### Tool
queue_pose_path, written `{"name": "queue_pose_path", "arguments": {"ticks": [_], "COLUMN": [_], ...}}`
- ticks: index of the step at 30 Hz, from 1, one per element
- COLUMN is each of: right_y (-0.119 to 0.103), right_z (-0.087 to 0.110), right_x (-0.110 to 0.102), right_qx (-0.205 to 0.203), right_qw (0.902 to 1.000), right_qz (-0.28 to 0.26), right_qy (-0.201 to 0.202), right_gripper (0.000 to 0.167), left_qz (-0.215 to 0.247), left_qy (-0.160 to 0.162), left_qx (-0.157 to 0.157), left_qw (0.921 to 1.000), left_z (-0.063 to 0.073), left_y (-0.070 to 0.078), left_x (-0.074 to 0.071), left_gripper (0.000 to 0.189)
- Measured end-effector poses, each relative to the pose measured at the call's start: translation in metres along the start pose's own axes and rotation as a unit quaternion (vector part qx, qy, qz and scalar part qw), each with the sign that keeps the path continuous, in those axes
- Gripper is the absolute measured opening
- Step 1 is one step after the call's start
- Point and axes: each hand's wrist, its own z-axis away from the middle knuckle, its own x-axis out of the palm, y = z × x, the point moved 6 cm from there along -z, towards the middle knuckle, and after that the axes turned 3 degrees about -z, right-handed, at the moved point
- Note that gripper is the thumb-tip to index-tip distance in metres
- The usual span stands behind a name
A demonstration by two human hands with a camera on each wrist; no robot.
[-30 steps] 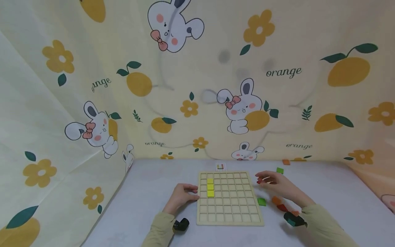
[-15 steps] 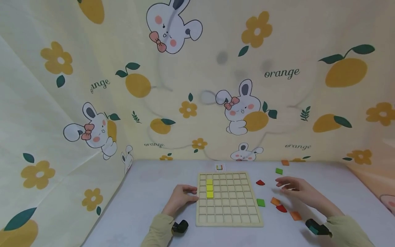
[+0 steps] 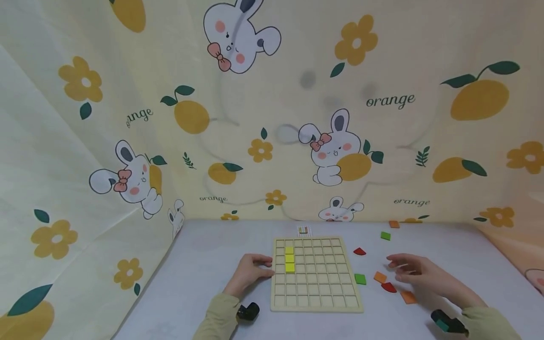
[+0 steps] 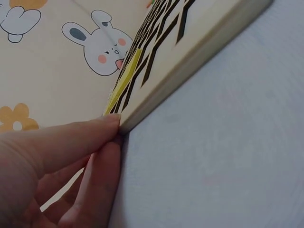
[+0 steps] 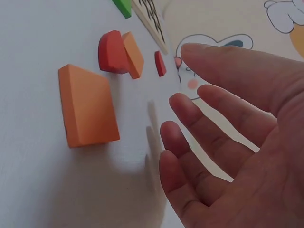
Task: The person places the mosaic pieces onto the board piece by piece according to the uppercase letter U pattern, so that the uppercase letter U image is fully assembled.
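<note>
My left hand (image 3: 248, 274) touches the left edge of a pale wooden grid board (image 3: 318, 293) with its thumb and finger. The left wrist view shows those straight digits against the board's rim. Three yellow squares (image 3: 290, 259) form a column in the board's second column from the left. Over the table to the right, my right hand (image 3: 429, 274) is raised with spread, loosely bent fingers and holds nothing. Nearest it are an orange square (image 5: 90, 109), another orange square (image 3: 380, 277) and a red fan-shaped piece (image 3: 388, 287). A second red fan-shaped piece (image 3: 359, 251) lies beside the board.
A green square (image 3: 360, 279) lies against the board's right edge. Farther back are another green square (image 3: 385, 235) and an orange square (image 3: 394, 224). A small printed card (image 3: 304, 231) sits behind the board. A patterned cloth (image 3: 272, 118) closes off the back.
One second ago my right hand held the red fan-shaped piece beside the board. It has let it go there and moved right and nearer to me. The left hand stays put.
</note>
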Motion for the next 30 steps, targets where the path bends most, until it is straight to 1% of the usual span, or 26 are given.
{"name": "queue_pose_path", "arguments": {"ticks": [8, 15, 16, 20, 22, 25, 30], "right_y": [0.006, 0.003, 0.003, 0.001, 0.0, -0.002, -0.01], "right_z": [-0.001, -0.005, -0.006, -0.009, -0.013, -0.021, -0.038], "right_x": [0.005, 0.013, 0.014, 0.017, 0.018, 0.017, 0.015], "right_qx": [-0.005, -0.029, -0.03, -0.035, -0.027, -0.022, -0.049], "right_qw": [0.9999, 0.9989, 0.9988, 0.9989, 0.9993, 0.9994, 0.9976], "right_qz": [-0.006, -0.013, -0.012, 0.003, 0.011, 0.023, 0.049], "right_qy": [-0.009, -0.036, -0.037, -0.032, -0.025, -0.016, -0.005], "right_gripper": [0.06, 0.058, 0.057, 0.056, 0.056, 0.056, 0.049], "left_qz": [0.003, -0.002, 0.0, 0.007, 0.013, 0.012, 0.008], "left_qy": [-0.003, 0.0, -0.001, -0.005, -0.009, -0.01, -0.006], "left_qx": [0.0, 0.004, 0.0, 0.002, 0.001, 0.01, 0.008], "left_qw": [1.0, 1.0, 1.0, 1.0, 0.9999, 0.9998, 0.9999], "left_z": [-0.001, 0.001, 0.001, 0.001, 0.001, 0.001, 0.002], "left_y": [0.0, 0.002, 0.001, 0.0, 0.0, 0.002, 0.002], "left_x": [0.001, 0.0, 0.0, 0.001, 0.002, 0.003, 0.002], "left_gripper": [0.037, 0.038, 0.038, 0.038, 0.038, 0.038, 0.038]}}
